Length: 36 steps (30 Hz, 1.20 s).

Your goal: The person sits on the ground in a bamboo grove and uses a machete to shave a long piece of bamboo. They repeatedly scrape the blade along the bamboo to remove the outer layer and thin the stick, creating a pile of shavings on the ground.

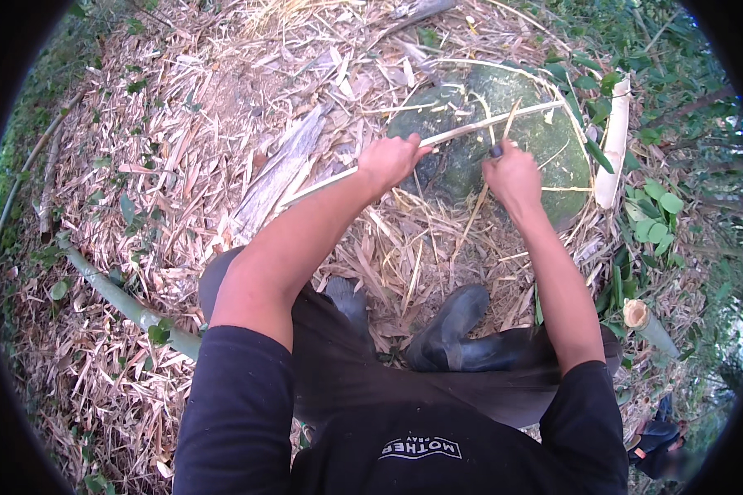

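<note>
A long, pale, peeled stick (479, 126) slants across the view, from the dry litter on the left to above a mossy rock (454, 169). My left hand (392, 161) is closed around it near its middle. Just right of the rock's centre, my right hand (513, 175) is closed on a tool with a dark handle end (496, 151). Its working part is hard to make out among pale strips beside the fingers. Thin curled shavings lie over the rock and touch the area around the right hand.
My rubber boots (454, 326) stand on dry leaf litter. Right of the rock lies a pale split piece of wood (613, 148), with a cut pole end (637, 313) nearer me. Left are a weathered plank (285, 165) and a green pole (115, 293). Another person (656, 445) shows at lower right.
</note>
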Motion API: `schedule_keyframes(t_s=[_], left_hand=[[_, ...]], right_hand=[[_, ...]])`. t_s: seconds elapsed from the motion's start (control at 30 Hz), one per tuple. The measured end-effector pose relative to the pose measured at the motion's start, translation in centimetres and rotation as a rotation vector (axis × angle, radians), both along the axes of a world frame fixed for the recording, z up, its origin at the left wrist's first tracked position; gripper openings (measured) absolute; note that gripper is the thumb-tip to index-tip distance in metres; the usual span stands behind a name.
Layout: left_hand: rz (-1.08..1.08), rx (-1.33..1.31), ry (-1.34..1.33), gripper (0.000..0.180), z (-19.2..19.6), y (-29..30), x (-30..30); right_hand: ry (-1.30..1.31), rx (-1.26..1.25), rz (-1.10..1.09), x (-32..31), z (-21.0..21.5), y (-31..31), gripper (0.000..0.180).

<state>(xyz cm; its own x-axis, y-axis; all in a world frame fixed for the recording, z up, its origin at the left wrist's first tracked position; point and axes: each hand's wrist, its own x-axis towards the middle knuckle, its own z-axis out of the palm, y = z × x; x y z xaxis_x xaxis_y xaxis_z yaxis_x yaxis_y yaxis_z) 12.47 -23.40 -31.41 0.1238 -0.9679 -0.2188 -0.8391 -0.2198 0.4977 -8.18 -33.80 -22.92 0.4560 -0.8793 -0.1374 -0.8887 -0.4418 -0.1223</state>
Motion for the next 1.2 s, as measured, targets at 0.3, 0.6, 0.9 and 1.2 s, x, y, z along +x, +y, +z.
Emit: schedule_keyframes(t_s=[0.3,0.6,0.9,1.2], left_hand=[[-0.064,0.040,-0.001,0.057,0.3,0.8,0.2],[-0.033,0.055,0.078,0.058,1.6,-1.5,0.3],[-0.063,0.112,0.110,0.058,2.6,-2.7,0.3],[-0.020,-0.016,-0.019,0.055,0.7,-0.4,0.0]], right_hand=[[-0.192,0.412,-0.168,-2.1,0.8,-0.7,0.030],[-0.279,0.058,-0.071,-1.4,2.3,0.8,0.028],[-0.081,-0.008,-0.080,-1.8,-0.4,-0.8,0.023],[-0.346,0.191,-0.204,0.1,4.5,0.9,0.026]])
